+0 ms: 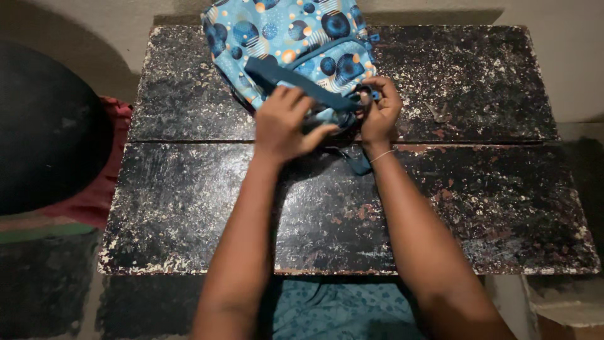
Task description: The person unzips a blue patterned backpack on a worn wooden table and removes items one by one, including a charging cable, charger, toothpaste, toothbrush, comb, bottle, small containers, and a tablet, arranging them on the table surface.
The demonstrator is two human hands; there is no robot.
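at the far left a dark round shape (pixel 44 126) sits beside red cloth (pixel 104 189), off the worn black table (pixel 440 208) with its flaking, speckled paint. the left hand (pixel 283 123) presses closed on the near edge of a blue backpack (pixel 296 38), soft fabric printed with circles and dots, lying at the table's far middle, straight ahead of both hands. a dark blue strap (pixel 296 80) runs slantwise from upper left down toward the right hand (pixel 379 110), which pinches something small at the strap's lower end, a thin bracelet (pixel 382 155) at its wrist. both hands touch the bag, neither clearly nearer.
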